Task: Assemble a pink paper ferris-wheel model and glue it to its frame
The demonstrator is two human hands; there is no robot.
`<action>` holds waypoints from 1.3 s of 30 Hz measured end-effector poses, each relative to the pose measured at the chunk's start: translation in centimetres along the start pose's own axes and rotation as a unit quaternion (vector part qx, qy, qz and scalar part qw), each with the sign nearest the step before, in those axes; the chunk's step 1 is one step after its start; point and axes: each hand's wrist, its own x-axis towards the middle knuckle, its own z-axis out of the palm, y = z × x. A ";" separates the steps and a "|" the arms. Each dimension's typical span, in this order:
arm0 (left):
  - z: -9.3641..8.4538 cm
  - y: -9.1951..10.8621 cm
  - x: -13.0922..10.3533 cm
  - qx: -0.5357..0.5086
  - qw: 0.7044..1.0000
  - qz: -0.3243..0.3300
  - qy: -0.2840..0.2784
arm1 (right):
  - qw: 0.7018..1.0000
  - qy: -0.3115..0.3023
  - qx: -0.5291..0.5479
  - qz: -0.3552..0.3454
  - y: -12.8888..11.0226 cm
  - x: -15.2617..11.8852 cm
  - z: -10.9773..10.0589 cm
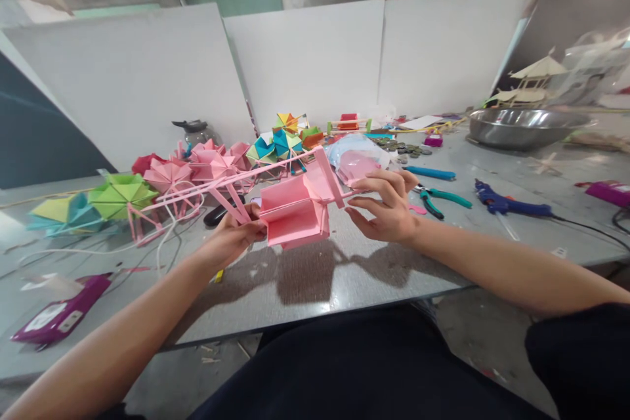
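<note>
Two grips [235,234] [386,209], narrow; on pink model [298,222]

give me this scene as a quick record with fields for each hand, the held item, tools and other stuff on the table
left hand: holds the pink paper model at its left side
right hand: fingertips at the model's right end; firm grip unclear
held item: open box-like part with long thin bars, raised above the grey table
tools: teal-handled pliers, blue glue gun
left side: green paper umbrella, purple power strip
far right: metal bowl
</note>
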 end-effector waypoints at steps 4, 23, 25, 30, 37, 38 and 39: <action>-0.1 -0.3 0.0 0.016 1.000 0.000 0.006 | 0.999 0.027 0.024 -0.021 -0.3 0.2 -0.1; 0.6 0.2 -0.2 0.020 1.000 0.007 -0.014 | 0.999 0.021 0.012 -0.027 -1.0 0.9 -0.6; 0.4 0.1 -0.1 0.009 1.000 0.008 -0.011 | 0.999 0.015 0.006 -0.044 -0.9 1.0 -0.8; 0.3 0.0 0.2 -0.007 1.000 0.027 0.001 | 0.996 0.003 0.025 -0.081 0.0 0.5 -1.0; 0.4 0.0 0.6 -0.005 0.998 0.048 0.040 | 0.957 -0.145 0.154 -0.199 0.4 0.7 -1.0; 0.4 0.1 0.6 -0.005 0.998 0.047 0.045 | 0.945 -0.201 0.170 -0.193 0.3 0.8 -0.8; 0.4 0.1 0.6 -0.003 0.998 0.045 0.050 | 0.935 -0.250 0.180 -0.174 0.3 0.8 -0.6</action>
